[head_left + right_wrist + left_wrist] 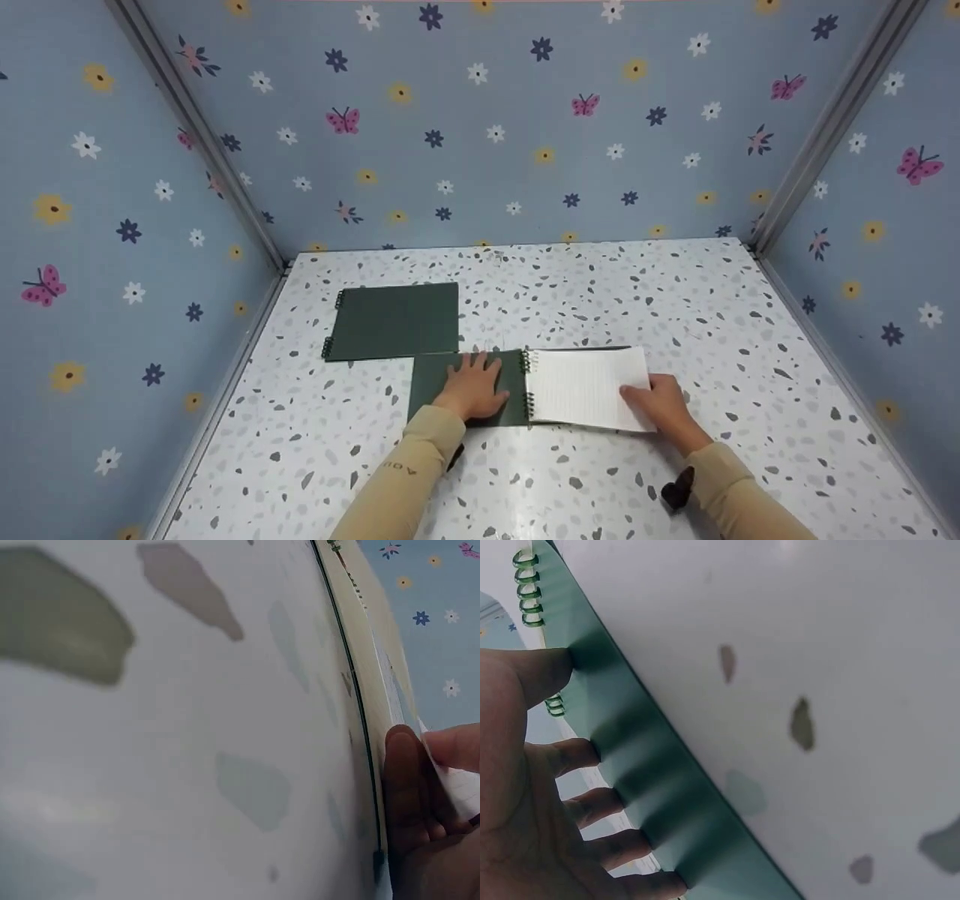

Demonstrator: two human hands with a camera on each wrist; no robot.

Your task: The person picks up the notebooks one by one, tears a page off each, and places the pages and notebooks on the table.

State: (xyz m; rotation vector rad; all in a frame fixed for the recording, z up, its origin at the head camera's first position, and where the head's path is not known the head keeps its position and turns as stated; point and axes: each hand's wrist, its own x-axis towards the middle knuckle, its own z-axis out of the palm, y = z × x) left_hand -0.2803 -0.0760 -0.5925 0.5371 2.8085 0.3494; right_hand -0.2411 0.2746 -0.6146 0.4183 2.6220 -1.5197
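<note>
An opened spiral notebook lies on the speckled table, its green cover (431,382) folded out to the left and its lined white pages (577,386) on the right. Spread fingers of my left hand (472,386) press flat on that cover; the left wrist view shows the fingertips touching the green surface (607,697). At the right edge of the pages, my right hand (667,405) pinches paper between thumb and fingers. In the right wrist view the pinched sheet (450,787) bends up from the pages beneath. How many sheets it holds I cannot tell.
A second green spiral notebook (397,322), closed, lies behind and to the left, its near edge meeting the open cover. Flower-patterned walls (517,135) border the speckled tabletop (600,292) at the back and both sides. A dark object (677,491) is at the right wrist.
</note>
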